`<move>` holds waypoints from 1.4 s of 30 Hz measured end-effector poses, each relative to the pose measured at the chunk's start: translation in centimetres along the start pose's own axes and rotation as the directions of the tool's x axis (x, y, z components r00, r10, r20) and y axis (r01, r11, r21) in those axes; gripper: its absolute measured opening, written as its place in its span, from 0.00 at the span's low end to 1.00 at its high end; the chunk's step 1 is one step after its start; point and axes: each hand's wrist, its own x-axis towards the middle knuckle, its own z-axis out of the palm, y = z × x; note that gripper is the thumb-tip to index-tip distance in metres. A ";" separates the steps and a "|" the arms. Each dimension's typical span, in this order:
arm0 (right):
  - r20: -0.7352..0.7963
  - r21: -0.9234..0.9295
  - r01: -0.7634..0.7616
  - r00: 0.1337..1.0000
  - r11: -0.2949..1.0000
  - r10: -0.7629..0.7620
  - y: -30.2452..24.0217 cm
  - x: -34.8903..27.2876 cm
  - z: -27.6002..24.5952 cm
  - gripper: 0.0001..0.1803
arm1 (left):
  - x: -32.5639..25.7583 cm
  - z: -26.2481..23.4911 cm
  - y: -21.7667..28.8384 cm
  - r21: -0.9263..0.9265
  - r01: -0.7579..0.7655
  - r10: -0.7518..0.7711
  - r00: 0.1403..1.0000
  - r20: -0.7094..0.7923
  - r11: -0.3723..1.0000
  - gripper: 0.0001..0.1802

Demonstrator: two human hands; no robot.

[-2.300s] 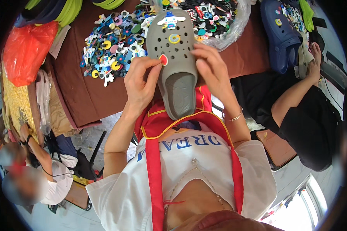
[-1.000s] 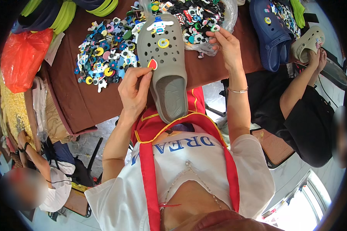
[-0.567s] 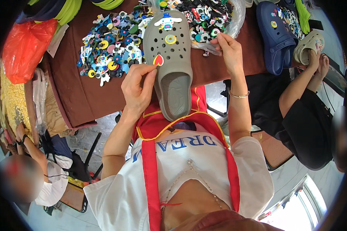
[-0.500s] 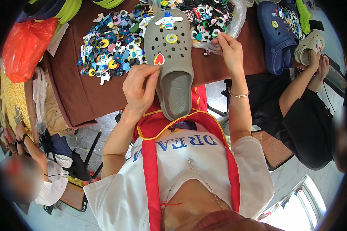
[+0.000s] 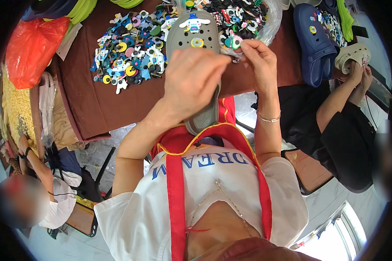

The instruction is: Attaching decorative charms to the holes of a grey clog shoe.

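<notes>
A grey clog (image 5: 174,37) lies on the table edge, its heel towards me. A white and blue character charm (image 5: 194,22) and a yellow ring-shaped charm (image 5: 197,42) sit on its top. My left hand (image 5: 194,80) is over the clog's middle, smeared by motion, with its fingertips pointing right. It covers the place where a red heart charm showed earlier. To the right of the clog, my right hand (image 5: 261,63) pinches a round pink-rimmed charm (image 5: 236,42) between thumb and forefinger, close to the charm pile.
Loose charms (image 5: 133,52) are heaped left of the clog; more dark charms (image 5: 231,17) lie in clear plastic behind. A navy clog (image 5: 311,48) is at right, near a co-worker's hands on a beige clog (image 5: 353,54). A red plastic bag (image 5: 32,52) sits at left.
My left hand has swung right from the clog's left side, across its middle, hiding the heart. My right hand has shifted slightly, bringing the round charm nearer the clog.
</notes>
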 end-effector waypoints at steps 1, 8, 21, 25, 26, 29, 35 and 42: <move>0.021 0.005 -0.001 1.000 1.000 0.001 -0.2 -0.4 0.4 0.08 | 0.0 -0.3 -0.6 0.001 0.056 -0.056 0.998 -0.027 0.998 0.09; 0.161 0.010 -0.149 0.976 0.989 0.145 0.1 -2.0 2.0 0.09 | -1.8 -3.4 -3.0 -0.044 0.433 -0.434 0.901 -0.023 0.900 0.07; 0.222 0.049 -0.289 0.936 0.956 0.272 1.3 -1.3 2.4 0.08 | -4.3 -2.2 -2.6 -0.094 0.391 -0.395 0.919 -0.017 0.915 0.05; 0.214 0.029 -0.291 0.936 0.956 0.278 1.3 -1.2 2.4 0.09 | -4.4 -2.1 -2.6 -0.066 0.389 -0.390 0.921 -0.012 0.919 0.05; 0.217 0.035 -0.294 0.935 0.955 0.280 1.3 -1.2 2.4 0.09 | -4.5 -2.1 -2.6 -0.087 0.416 -0.418 0.908 -0.012 0.905 0.05; 0.215 0.014 -0.298 0.933 0.954 0.289 1.2 -1.1 2.5 0.09 | -4.6 -2.3 -3.1 -0.097 0.436 -0.440 0.898 -0.020 0.895 0.05; 0.212 -0.029 -0.284 0.935 0.958 0.284 0.7 -1.0 2.5 0.08 | -4.3 -3.7 -4.5 -0.137 0.496 -0.508 0.857 -0.083 0.858 0.07; 0.228 -0.001 -0.276 0.936 0.961 0.269 0.8 -1.0 2.1 0.08 | -4.6 -3.8 -4.0 -0.191 0.611 -0.628 0.777 -0.039 0.768 0.07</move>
